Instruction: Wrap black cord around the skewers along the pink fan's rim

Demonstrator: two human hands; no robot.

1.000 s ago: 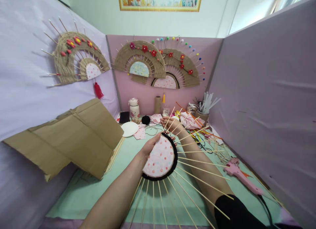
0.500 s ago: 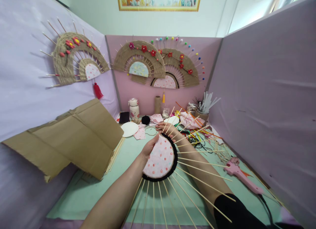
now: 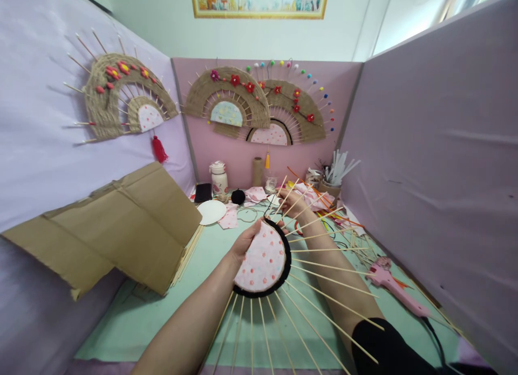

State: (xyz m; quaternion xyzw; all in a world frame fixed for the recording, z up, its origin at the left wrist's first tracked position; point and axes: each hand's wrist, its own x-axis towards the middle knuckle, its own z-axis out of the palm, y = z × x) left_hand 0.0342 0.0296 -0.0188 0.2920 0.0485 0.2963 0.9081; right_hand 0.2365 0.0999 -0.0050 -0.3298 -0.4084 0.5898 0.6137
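Observation:
My left hand [image 3: 247, 240] grips the straight edge of a half-round fan [image 3: 265, 259], thumb on its pink dotted cloth face. Black yarn [image 3: 288, 256] wraps the curved rim. Thin wooden sticks [image 3: 329, 275] fan out from that rim to the right and downward. Beyond the upper sticks, my right hand [image 3: 294, 202] is closed on a loose strand of the black yarn, which runs up from the top end of the rim. The sticks partly cover the right fingers.
Brown cardboard [image 3: 117, 224] leans at left, beside a white disc [image 3: 211, 212]. A pink glue gun [image 3: 399, 288] with a cord lies at right. A black yarn ball [image 3: 238, 196], a bottle [image 3: 219, 178] and pink cloth scraps lie at the back. Finished fans [image 3: 230, 89] hang on the partitions.
My right hand has moved right and slightly up, away from the rim's top end, drawing the black strand with it. My left hand and the fan stay in place.

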